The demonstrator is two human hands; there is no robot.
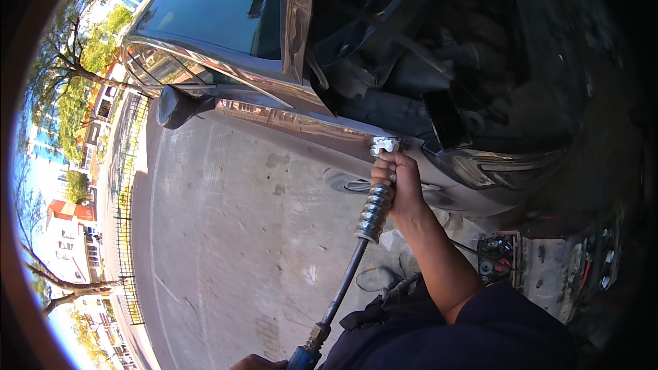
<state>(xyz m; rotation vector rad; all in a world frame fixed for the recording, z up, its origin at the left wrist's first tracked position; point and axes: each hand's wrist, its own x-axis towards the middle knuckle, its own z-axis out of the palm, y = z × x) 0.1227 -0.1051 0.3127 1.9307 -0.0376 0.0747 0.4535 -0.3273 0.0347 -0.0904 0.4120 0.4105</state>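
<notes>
A slide hammer [345, 279] with a steel rod runs from the bottom edge up to the car's fender. My right hand [401, 177] is closed round its front end, just above the ribbed metal weight [375, 214]. Past my fingers, a shiny metal piece [385, 145] meets the fender [343, 138] by the edge of the engine bay; my hand partly hides how they join. At the bottom edge my left hand [257, 363] shows only in part, against the blue handle [302, 359], with most of its fingers cut off by the frame.
The car [260, 96] has its engine bay [425, 75] exposed, with a dark phone-like slab [447, 120] lying at its edge. A side mirror [179, 106] sticks out at left. Tools and a tray [545, 267] stand at lower right. A black fence [125, 233] borders the concrete ground [226, 233].
</notes>
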